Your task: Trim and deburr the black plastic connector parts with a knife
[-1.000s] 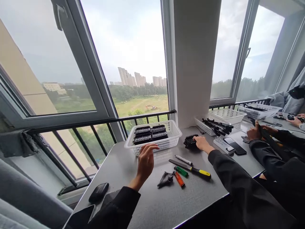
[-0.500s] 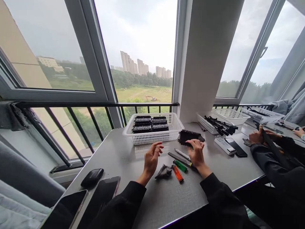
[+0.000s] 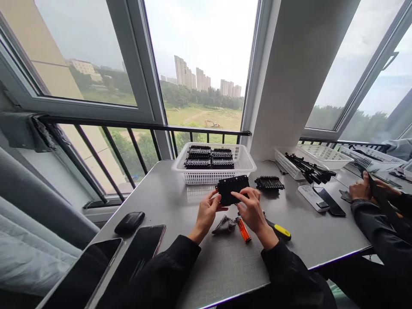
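Observation:
A flat black plastic part point(image 3: 230, 189) with a toothed edge is held up, tilted, above the table. My left hand point(image 3: 208, 211) pinches its left end between thumb and fingers. My right hand point(image 3: 252, 210) is at its right end, fingers bent around it and index fingertip on the flat face. A similar black part point(image 3: 269, 183) lies on the table to the right. Below the hands are a crumpled grey cloth point(image 3: 224, 225) and an orange lighter point(image 3: 243, 229). A yellow-and-black handle point(image 3: 280, 231) shows beside my right wrist, its other end hidden.
A white basket point(image 3: 219, 177) behind the hands contains several black parts. Another white basket point(image 3: 286, 165) has long black pieces. A white box point(image 3: 310, 198) and phone point(image 3: 333, 202) lie right, near a co-worker's hand point(image 3: 359, 189). A black case point(image 3: 129, 223) and tablets point(image 3: 141, 249) lie left.
My right hand has brought a black part from beside the basket toward me, and my left hand, empty before, now grips it too. A similar part lies at that spot. The view has shifted slightly.

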### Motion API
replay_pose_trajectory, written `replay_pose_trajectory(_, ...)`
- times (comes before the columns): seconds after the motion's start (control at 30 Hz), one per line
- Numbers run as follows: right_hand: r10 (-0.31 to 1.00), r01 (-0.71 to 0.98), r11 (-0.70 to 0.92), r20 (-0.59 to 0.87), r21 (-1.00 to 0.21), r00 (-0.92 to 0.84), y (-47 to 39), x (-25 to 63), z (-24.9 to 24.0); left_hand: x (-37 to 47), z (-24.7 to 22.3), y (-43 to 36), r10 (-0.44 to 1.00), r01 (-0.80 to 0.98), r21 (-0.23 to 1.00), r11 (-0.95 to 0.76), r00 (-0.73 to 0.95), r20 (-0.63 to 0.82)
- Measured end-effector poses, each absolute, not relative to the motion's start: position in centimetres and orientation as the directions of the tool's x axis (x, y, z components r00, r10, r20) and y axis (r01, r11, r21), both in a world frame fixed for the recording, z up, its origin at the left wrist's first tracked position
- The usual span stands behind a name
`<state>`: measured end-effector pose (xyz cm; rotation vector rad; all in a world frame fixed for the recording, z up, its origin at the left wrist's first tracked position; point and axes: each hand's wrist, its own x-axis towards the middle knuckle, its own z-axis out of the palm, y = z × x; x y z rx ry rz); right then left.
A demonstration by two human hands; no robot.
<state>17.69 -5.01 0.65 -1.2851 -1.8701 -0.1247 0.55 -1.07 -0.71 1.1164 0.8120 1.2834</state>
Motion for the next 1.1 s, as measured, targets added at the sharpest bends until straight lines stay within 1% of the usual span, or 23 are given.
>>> replay_pose_trajectory(0.07, 0.725, 0.794, 0.429, 0.689, -0.431, -0.018, -5.1, 18.6, 0.9, 0.4, -1.0, -1.0, 0.988, -0.307, 0.947, -0.097, 0.084, 0.129)
replay_pose_trajectory(0.13, 0.760, 0.781, 0.344, 0.643, -0.521, 0.094, -5.3, 19.8, 0.9, 0.2, -1.2, -0.8, 0.991, -0.302, 0.946, -0.120, 0.028, 0.134)
replay_pose_trajectory(0.2, 0.852, 0.777, 0.228, 0.507, -0.586, 0.133, -5.6, 20.9, 0.5, 0.0, -1.5, -0.7, 0.991, -0.297, 0.946, -0.126, 0.006, 0.134)
replay_pose_trajectory(0.27, 0.937, 0.777, 0.125, 0.330, -0.617, 0.111, -6.0, 21.5, -0.3, 0.0, -1.7, -0.6, 0.991, -0.293, 0.947, -0.130, 0.004, 0.137)
replay_pose_trajectory(0.33, 0.973, 0.779, 0.067, 0.213, -0.623, 0.087, -6.4, 21.6, -1.3, 0.0, -1.8, -0.7, 0.990, -0.287, 0.949, -0.130, 0.009, 0.139)
replay_pose_trajectory(0.4, 0.981, 0.788, 0.051, 0.179, -0.614, 0.076, -6.6, 21.2, -2.2, 0.1, -1.8, -0.8, 0.991, -0.279, 0.952, -0.125, 0.014, 0.134)
replay_pose_trajectory(0.5, 0.979, 0.819, 0.046, 0.189, -0.573, 0.077, -6.8, 20.5, -3.0, 0.2, -1.6, -1.0, 0.992, -0.272, 0.955, -0.117, 0.019, 0.127)
replay_pose_trajectory(0.63, 0.967, 0.888, 0.014, 0.233, -0.459, 0.106, -7.0, 19.7, -2.9, 0.1, -1.4, -1.2, 0.989, -0.256, 0.957, -0.135, 0.027, 0.146)
replay_pose_trajectory(0.7, 0.967, 0.893, -0.015, 0.220, -0.450, 0.127, -7.1, 19.5, -2.6, 0.1, -1.4, -1.2, 0.987, -0.246, 0.958, -0.145, 0.027, 0.156)
replay_pose_trajectory(0.73, 0.970, 0.880, -0.024, 0.202, -0.475, 0.135, -7.1, 19.5, -2.4, 0.1, -1.4, -1.2, 0.987, -0.244, 0.959, -0.147, 0.025, 0.158)
replay_pose_trajectory(0.77, 0.975, 0.854, -0.020, 0.179, -0.519, 0.132, -7.2, 19.6, -2.1, 0.1, -1.4, -1.2, 0.987, -0.243, 0.959, -0.148, 0.022, 0.158)
replay_pose_trajectory(0.83, 0.990, 0.757, 0.029, 0.123, -0.653, 0.069, -7.2, 19.7, -1.5, 0.0, -1.4, -1.2, 0.988, -0.245, 0.958, -0.145, 0.015, 0.154)
replay_pose_trajectory(0.9, 0.995, 0.588, 0.097, 0.077, -0.803, -0.060, -7.1, 19.7, -1.0, 0.0, -1.3, -1.2, 0.989, -0.247, 0.958, -0.143, 0.012, 0.150)
replay_pose_trajectory(0.97, 0.983, 0.377, 0.115, 0.050, -0.919, -0.179, -7.1, 19.5, -0.5, 0.1, -1.3, -1.3, 0.988, -0.249, 0.958, -0.143, 0.024, 0.153)
replay_pose_trajectory(1.03, 0.970, 0.182, 0.063, 0.017, -0.981, -0.241, -7.2, 19.1, -0.3, 0.2, -1.2, -1.3, 0.986, -0.251, 0.958, -0.141, 0.053, 0.159)
replay_pose_trajectory(1.1, 0.964, 0.034, -0.014, -0.023, -0.999, -0.263, -7.4, 18.4, -0.2, 0.3, -1.2, -1.4, 0.984, -0.252, 0.958, -0.133, 0.083, 0.158)
